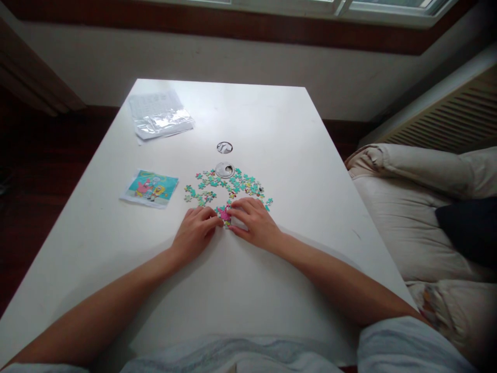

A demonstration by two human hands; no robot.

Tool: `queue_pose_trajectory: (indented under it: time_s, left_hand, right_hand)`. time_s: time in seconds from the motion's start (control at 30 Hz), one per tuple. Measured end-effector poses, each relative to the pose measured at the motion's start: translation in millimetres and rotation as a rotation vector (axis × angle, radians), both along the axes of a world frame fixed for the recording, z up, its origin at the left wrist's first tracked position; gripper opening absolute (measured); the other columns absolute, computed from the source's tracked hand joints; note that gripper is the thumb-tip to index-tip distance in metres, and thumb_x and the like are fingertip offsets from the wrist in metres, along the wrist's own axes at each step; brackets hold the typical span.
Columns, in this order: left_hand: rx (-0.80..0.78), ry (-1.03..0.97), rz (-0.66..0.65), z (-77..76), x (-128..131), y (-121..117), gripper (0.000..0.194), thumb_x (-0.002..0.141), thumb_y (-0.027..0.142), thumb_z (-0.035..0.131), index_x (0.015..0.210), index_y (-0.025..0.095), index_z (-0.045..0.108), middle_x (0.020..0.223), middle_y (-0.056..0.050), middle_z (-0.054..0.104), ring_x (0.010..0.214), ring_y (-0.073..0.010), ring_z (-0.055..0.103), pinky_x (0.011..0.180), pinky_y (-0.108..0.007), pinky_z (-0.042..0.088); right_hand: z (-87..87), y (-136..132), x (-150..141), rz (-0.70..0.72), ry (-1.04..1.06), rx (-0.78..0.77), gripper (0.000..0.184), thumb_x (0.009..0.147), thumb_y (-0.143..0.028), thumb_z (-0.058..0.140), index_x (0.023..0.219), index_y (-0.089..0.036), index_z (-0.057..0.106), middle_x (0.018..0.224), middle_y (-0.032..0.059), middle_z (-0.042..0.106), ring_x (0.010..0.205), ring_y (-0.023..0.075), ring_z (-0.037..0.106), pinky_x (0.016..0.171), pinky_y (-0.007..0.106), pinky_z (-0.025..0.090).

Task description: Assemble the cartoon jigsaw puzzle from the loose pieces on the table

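On the white table, we see a picture card lying flat at left. Our left hand curls beside the pink puzzle section; we cannot tell whether it pinches anything. That section lies between our hands, loose pieces scattered beyond. Our right hand arches over its right edge, thumb and fingers apart.
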State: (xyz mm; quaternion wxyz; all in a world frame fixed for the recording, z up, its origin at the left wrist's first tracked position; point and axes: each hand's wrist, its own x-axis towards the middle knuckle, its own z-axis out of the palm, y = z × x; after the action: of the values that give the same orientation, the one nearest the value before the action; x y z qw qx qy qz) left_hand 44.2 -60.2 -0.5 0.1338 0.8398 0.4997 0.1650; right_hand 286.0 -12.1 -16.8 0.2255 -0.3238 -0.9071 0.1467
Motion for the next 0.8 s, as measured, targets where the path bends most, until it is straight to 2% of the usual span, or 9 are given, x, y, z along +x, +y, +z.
queue_pose_trajectory:
  time_s: [0.1, 0.2, 0.27, 0.33, 0.5, 0.8]
  left_hand:
    - [0.05, 0.05, 0.067, 1.6, 0.2, -0.7, 0.02, 0.096, 0.013, 0.057, 0.106, 0.025, 0.069, 0.104, -0.004, 0.068, 0.098, -0.0232, 0.059, 0.087, -0.038, 0.042]
    - [0.105, 0.124, 0.122, 5.0, 2.9, -2.4, 0.012, 0.096, 0.028, 0.062, 0.105, 0.023, 0.068, 0.105, -0.006, 0.068, 0.099, -0.0262, 0.059, 0.087, -0.041, 0.042]
    - [0.118, 0.18, 0.14, 8.0, 5.3, -3.8, 0.02, 0.093, 0.039, 0.068, 0.105, 0.023, 0.068, 0.106, -0.008, 0.068, 0.1, -0.0284, 0.059, 0.087, -0.043, 0.042]
    - [0.119, 0.22, 0.148, 10.9, 7.3, -4.8, 0.023, 0.092, 0.043, 0.069, 0.103, 0.023, 0.068, 0.107, -0.009, 0.068, 0.101, -0.0292, 0.06, 0.087, -0.043, 0.042]
    - [0.105, 0.237, 0.147, 14.9, 8.6, -5.2, 0.013, 0.096, 0.033, 0.062, 0.101, 0.023, 0.069, 0.104, -0.008, 0.069, 0.097, -0.0273, 0.061, 0.084, -0.043, 0.041]
    - [0.038, 0.184, 0.161, 12.4, 7.9, -5.0, 0.018, 0.091, 0.021, 0.061, 0.107, 0.024, 0.068, 0.106, -0.007, 0.068, 0.099, -0.0263, 0.061, 0.086, -0.041, 0.042]
  right_hand:
    - [-0.5, 0.0, 0.0, -0.001, -0.002, -0.004, 0.039, 0.095, -0.043, 0.069, 0.13, -0.025, 0.066, 0.133, 0.0106, 0.065, 0.127, 0.0297, 0.053, 0.11, 0.05, 0.041]
    - [-0.6, 0.1, -0.3, 0.002, -0.003, 0.0, 0.039, 0.095, -0.042, 0.069, 0.129, -0.024, 0.066, 0.133, 0.0108, 0.065, 0.126, 0.0296, 0.053, 0.11, 0.05, 0.041]
    - [-0.4, 0.2, -0.5, 0.002, -0.002, 0.002, 0.039, 0.095, -0.042, 0.069, 0.129, -0.023, 0.066, 0.133, 0.011, 0.065, 0.126, 0.0297, 0.053, 0.109, 0.05, 0.041]
    - [-0.1, 0.3, -0.7, 0.002, 0.002, 0.001, 0.039, 0.095, -0.042, 0.069, 0.129, -0.024, 0.066, 0.133, 0.0111, 0.065, 0.126, 0.0297, 0.053, 0.109, 0.05, 0.041]
    - [0.5, 0.5, -0.6, 0.004, 0.002, 0.002, 0.039, 0.095, -0.043, 0.069, 0.13, -0.024, 0.066, 0.132, 0.0107, 0.065, 0.126, 0.0295, 0.053, 0.109, 0.05, 0.041]
    - [1.1, 0.2, -0.2, 0.004, 0.005, -0.005, 0.038, 0.095, -0.043, 0.068, 0.129, -0.025, 0.066, 0.133, 0.011, 0.065, 0.127, 0.0297, 0.053, 0.109, 0.05, 0.041]
